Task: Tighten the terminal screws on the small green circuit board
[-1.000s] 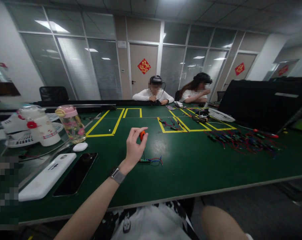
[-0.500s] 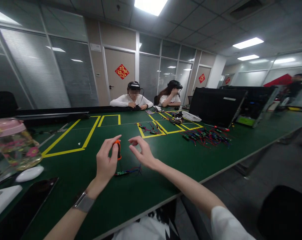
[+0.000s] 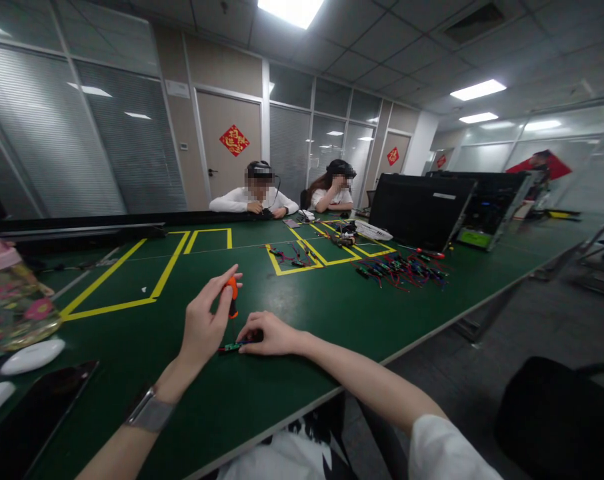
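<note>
My left hand (image 3: 205, 327) holds a small orange-handled screwdriver (image 3: 231, 294) upright, its tip pointing down at the green table (image 3: 302, 307). Just right of it, my right hand (image 3: 269, 334) rests on the table with its fingers pressed on a small green circuit board with red and blue wires (image 3: 232, 347). A grey watch (image 3: 149, 412) sits on my left wrist.
A clear bottle with a pink lid (image 3: 9, 293), a white mouse (image 3: 32, 355) and a black phone (image 3: 29, 417) lie at the left. Yellow tape boxes (image 3: 132, 280) mark the table. A pile of wired boards (image 3: 405, 270) lies right. Two people (image 3: 255, 197) sit at the far end.
My right hand came into view, then dropped onto the circuit board on the table. The view has swung right, so the bottle and phone slid towards the left edge.
</note>
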Tool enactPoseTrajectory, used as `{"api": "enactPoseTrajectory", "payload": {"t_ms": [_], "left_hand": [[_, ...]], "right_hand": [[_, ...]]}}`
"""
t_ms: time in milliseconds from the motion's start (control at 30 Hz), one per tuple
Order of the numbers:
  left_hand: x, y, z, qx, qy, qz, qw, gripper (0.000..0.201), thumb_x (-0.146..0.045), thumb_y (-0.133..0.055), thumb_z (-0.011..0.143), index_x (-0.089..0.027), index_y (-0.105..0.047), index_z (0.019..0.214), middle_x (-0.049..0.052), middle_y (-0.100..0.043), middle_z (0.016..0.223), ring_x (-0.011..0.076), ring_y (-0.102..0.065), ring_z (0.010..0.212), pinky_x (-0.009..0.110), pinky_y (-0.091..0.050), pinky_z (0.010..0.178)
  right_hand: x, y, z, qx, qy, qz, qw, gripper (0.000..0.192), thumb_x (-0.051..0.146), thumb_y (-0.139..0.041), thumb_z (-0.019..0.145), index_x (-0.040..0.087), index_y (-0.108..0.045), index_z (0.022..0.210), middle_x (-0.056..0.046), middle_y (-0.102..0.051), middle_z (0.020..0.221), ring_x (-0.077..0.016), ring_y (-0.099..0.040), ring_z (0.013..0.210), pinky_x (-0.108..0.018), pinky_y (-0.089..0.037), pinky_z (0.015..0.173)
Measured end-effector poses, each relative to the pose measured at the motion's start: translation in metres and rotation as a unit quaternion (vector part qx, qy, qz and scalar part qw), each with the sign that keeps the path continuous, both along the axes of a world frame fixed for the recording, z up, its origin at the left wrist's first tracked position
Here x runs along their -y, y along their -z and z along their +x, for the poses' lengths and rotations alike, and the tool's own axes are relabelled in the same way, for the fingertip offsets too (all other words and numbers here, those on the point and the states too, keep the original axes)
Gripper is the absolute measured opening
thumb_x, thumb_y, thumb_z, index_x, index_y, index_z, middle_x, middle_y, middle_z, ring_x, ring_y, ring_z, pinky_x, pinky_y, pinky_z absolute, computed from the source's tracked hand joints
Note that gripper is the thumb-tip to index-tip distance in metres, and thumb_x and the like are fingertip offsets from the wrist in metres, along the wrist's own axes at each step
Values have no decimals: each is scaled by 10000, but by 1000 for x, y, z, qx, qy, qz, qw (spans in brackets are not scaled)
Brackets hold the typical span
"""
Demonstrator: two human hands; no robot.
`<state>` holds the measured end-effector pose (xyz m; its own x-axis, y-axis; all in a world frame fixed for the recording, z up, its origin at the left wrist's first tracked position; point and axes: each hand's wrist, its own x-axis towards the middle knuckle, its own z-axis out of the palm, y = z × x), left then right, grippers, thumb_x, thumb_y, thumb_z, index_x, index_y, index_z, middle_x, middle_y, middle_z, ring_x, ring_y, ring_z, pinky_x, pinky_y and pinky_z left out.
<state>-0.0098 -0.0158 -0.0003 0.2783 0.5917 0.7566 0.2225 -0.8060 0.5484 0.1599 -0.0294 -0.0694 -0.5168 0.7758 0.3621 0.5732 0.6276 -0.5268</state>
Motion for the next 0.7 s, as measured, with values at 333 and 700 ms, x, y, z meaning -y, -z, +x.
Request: {"api": "enactPoseTrajectory", "payload": {"t_ms": [333, 700], "left_hand": [[-2, 0, 0, -14, -40, 29, 999, 338, -349, -430, 951, -219, -608, 1206, 57, -612, 1080, 191, -603, 990, 329, -490, 876], [1, -3, 2, -6, -41, 55, 998, 221, -297, -570, 888, -207, -667, 1066, 33, -591, 940, 167, -592, 868, 293, -484, 791]], "right_hand": [[2, 0, -3, 22, 22, 29, 999, 233, 342, -706, 811, 167, -706, 964, 0, -575, 812, -103, -558, 687, -211, -446, 693], [6, -3, -11, 90, 75, 134, 984, 278, 441, -694, 807, 176, -700, 889, -32, -616, 832, -165, -562, 801, -321, -388, 810]]}}
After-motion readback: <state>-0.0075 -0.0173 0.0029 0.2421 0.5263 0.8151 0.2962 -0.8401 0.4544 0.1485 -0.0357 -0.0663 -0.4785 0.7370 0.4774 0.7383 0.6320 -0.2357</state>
